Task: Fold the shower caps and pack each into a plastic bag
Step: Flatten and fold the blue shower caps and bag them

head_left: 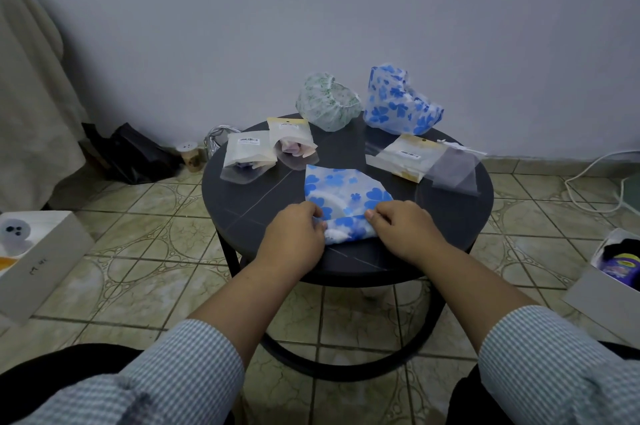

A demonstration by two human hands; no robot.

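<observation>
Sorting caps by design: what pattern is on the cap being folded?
Blue flowers on white, on the folded shower cap, head view.

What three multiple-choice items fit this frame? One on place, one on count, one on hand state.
1. Where does the green-print shower cap sit?
A. at the far edge of the round table, left of the unfolded blue-flower cap
B. on the floor tiles
C. under the hands

2. How many blue-flower caps are on the table?
A. one
B. two
C. four

3. What are the hands doing?
A. both hang idle off the table
B. left hand and right hand both pinch the near edge of the flat blue-flower cap
C. one holds a bag

Key: 1 A, it stands by the wall side next to the blue one. 2 B, one puffed up at the back, one flattened in front. 3 B, fingers of both curl on its near fold.
</observation>
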